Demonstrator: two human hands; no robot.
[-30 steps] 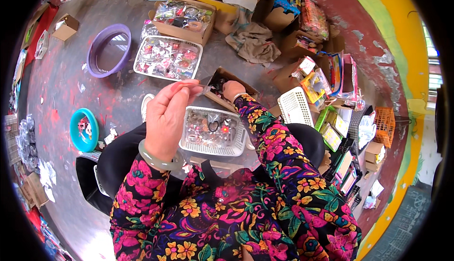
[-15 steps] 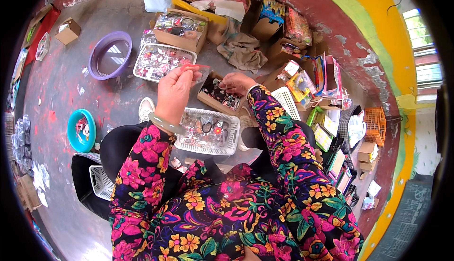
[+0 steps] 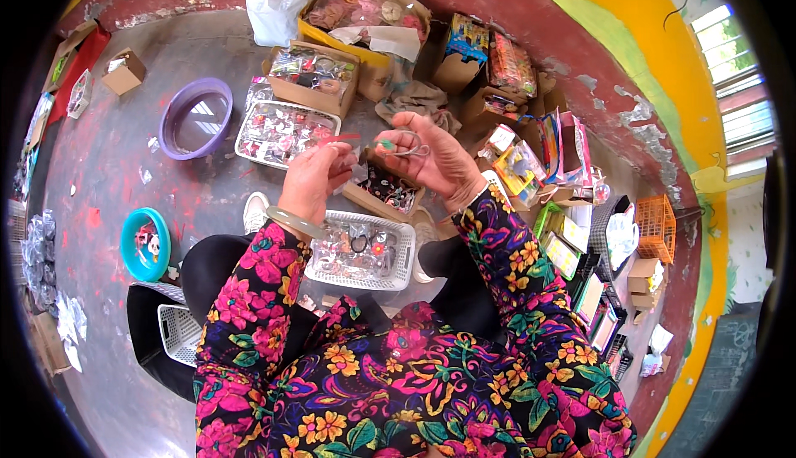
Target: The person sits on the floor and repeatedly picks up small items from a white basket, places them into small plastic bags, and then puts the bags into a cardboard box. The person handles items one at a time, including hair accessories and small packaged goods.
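Note:
My left hand (image 3: 313,183) pinches a small clear plastic bag with a red strip (image 3: 340,137) along its top edge. To the right of it, my right hand (image 3: 444,159) is turned palm inward, its fingers curled on a thin looped hair tie (image 3: 412,152) with a green ornament at one end. The two hands are apart. Below them stands an open cardboard box (image 3: 371,202) of small dark pieces, partly hidden by my hands. Between my feet is a white basket (image 3: 406,269) holding several clear packets of hair accessories.
Beyond my left hand are another white basket (image 3: 240,145) of packets and a carton (image 3: 308,95). Purple (image 3: 166,137) and turquoise (image 3: 126,252) basins stand on the left. Cartons, a grey cloth (image 3: 419,103) and an orange crate (image 3: 656,227) line the wall side.
My right hand has risen from the cardboard box, bringing up the green-ended hair tie and turning its palm inward. My left hand has lowered slightly, still pinching the bag.

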